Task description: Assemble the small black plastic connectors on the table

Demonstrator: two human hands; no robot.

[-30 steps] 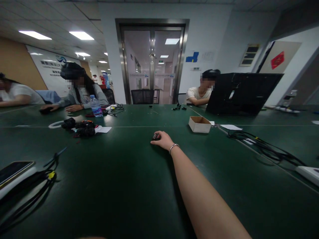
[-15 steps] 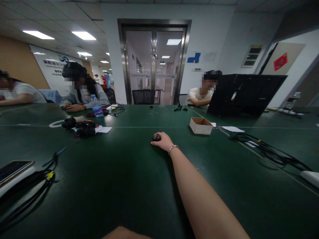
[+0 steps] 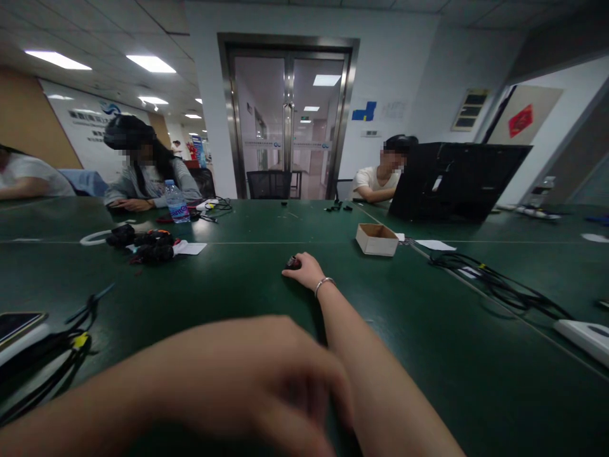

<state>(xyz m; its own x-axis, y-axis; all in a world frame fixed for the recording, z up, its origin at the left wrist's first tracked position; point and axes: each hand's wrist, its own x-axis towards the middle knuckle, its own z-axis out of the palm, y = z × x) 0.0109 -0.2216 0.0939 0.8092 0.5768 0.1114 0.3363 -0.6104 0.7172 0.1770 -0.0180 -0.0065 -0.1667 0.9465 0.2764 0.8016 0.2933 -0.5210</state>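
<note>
My right hand (image 3: 307,271) reaches far out over the green table, its fingers closed round a small dark object (image 3: 294,262) with a shiny metallic end. The fingers cover much of this object, so its kind is not clear. A silver bracelet (image 3: 323,285) circles that wrist. Large and blurred in the foreground, my left hand (image 3: 266,381) crosses in front of my right forearm. Its fingers are loosely bent, thumb and forefinger apart, and nothing shows between them.
An open pale box (image 3: 377,241) stands right of my right hand. Black cables (image 3: 504,285) lie farther right; a cable bundle (image 3: 78,343) and phone (image 3: 19,327) lie left. Dark gear (image 3: 147,244), a water bottle (image 3: 177,203) and a monitor (image 3: 457,181) stand beyond. Several people sit around the table.
My left hand has risen from the bottom edge into the foreground, over toward my right forearm. My right hand stays on the dark object, and the view has turned slightly right.
</note>
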